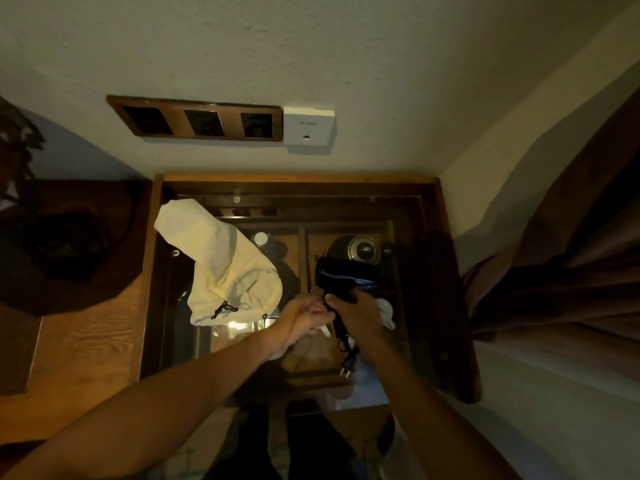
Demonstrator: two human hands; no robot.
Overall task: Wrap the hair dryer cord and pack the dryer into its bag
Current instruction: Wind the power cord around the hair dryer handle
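Holding the hair dryer above the glass-topped surface, the right hand is gripping its handle with fingers clenched around it. The dryer's barrel is lying roughly level, long axis running left to right; which end is the nozzle cannot be told in the dim light. The handle is pointing down and toward the person. The cord is hanging from below the grip, ending in the plug, which is dangling with prongs down. The left hand is meeting the right at the handle base, fingers curled; what they are pinching cannot be told. The cream drawstring bag is lying on the glass to the left, mouth facing the person, apart from the dryer.
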